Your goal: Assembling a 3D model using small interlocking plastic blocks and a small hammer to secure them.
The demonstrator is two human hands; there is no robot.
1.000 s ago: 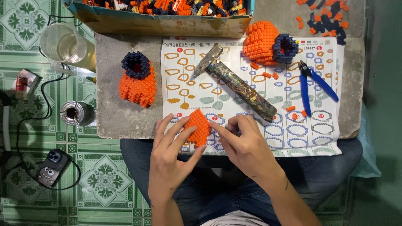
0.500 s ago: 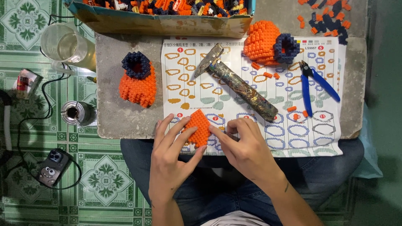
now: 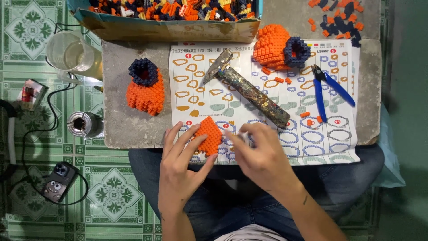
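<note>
Left hand (image 3: pixel 180 167): the flat orange panel of small plastic bricks (image 3: pixel 208 136) was pinched at its edges between spread fingers and thumb
Right hand (image 3: pixel 263 158): fingers were curled loosely just beside the panel; whether a brick was held could not be told
Panel position: held over the printed paper instruction sheet (image 3: pixel 263 102), at the near edge of the grey stone slab (image 3: pixel 120 116)
Step judged: brick fitting onto the panel
Next move: fine alignment, then firm pressing
Unused nearby: rusty metal hammer (image 3: pixel 249 91), blue-handled cutting pliers (image 3: pixel 327 87)

A shallow brown cardboard box (image 3: pixel 169 29) filled with small bricks is set at the far edge of the grey surface (image 3: pixel 118 120); a white printed instruction sheet (image 3: pixel 267 102) with coloured outline shapes is spread below it
</note>
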